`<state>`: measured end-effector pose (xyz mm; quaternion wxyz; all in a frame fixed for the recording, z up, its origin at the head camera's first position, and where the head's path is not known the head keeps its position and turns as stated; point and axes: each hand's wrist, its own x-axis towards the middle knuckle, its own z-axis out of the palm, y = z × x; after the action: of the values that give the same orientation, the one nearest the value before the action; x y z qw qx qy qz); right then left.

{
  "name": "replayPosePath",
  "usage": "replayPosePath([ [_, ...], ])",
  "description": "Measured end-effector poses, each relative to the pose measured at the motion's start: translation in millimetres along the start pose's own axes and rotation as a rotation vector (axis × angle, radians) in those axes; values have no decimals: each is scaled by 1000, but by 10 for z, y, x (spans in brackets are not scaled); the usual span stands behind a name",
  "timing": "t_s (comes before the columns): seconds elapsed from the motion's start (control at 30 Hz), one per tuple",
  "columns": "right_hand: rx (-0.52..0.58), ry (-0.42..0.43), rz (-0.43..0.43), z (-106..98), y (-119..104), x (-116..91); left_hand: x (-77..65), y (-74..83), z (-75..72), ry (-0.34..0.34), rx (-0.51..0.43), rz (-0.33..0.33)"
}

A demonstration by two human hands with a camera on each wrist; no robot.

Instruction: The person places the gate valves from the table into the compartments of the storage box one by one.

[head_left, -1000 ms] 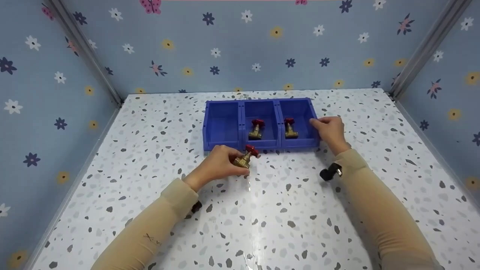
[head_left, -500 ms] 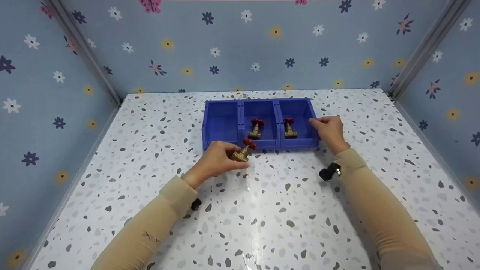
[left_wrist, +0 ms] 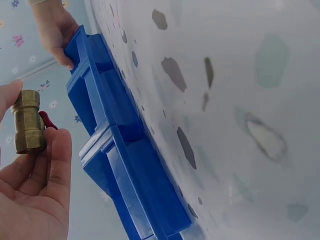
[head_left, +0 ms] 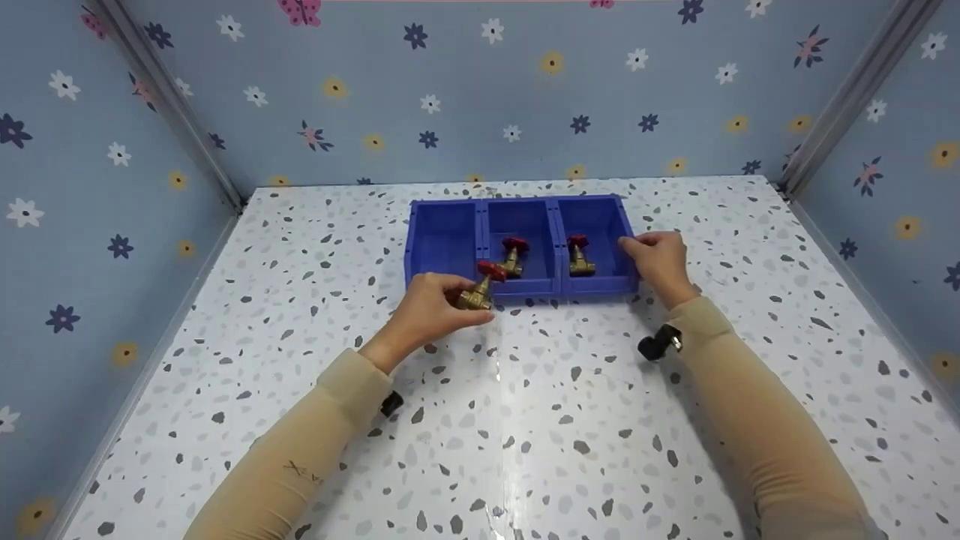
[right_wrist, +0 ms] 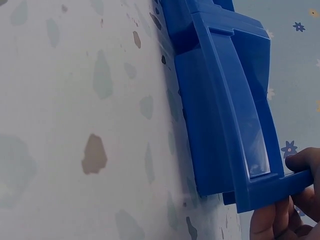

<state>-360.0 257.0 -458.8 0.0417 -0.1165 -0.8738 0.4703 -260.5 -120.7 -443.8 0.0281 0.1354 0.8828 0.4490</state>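
My left hand [head_left: 437,307] pinches a brass valve [head_left: 475,298] with a red handwheel [head_left: 491,271], held just in front of the blue three-compartment bin [head_left: 525,287]. In the left wrist view the valve body [left_wrist: 28,122] sits between thumb and fingers, its red wheel mostly hidden. At the bin's right wall my right hand [head_left: 660,259] grips the rim, thumb over the edge and fingers outside, as the right wrist view also shows. A second valve [head_left: 512,262] lies in the middle compartment and a third valve [head_left: 578,259] in the right one. The left compartment [head_left: 444,236] shows only bare blue floor.
The speckled white table [head_left: 570,420] spreads around the bin. Flower-patterned blue panels [head_left: 480,90] wall it in at the back and both sides. A black wrist-camera piece [head_left: 658,343] juts from the right sleeve, and another [head_left: 391,403] from the left.
The left hand has moved forward and slightly left with its valve, whose red wheel now overlaps the bin's front in the head view. The right hand stays on the rim.
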Motion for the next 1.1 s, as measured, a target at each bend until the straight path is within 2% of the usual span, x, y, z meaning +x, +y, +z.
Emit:
replayPosePath([
  [0.53, 3, -4, 11, 15, 9, 18, -1, 19, -59, 54, -14, -2],
  [0.77, 16, -1, 3, 15, 10, 18, 11, 33, -110, 63, -70, -15],
  [1.1, 26, 7, 10, 11, -3, 5, 44, -19, -165, 115, -78, 19],
])
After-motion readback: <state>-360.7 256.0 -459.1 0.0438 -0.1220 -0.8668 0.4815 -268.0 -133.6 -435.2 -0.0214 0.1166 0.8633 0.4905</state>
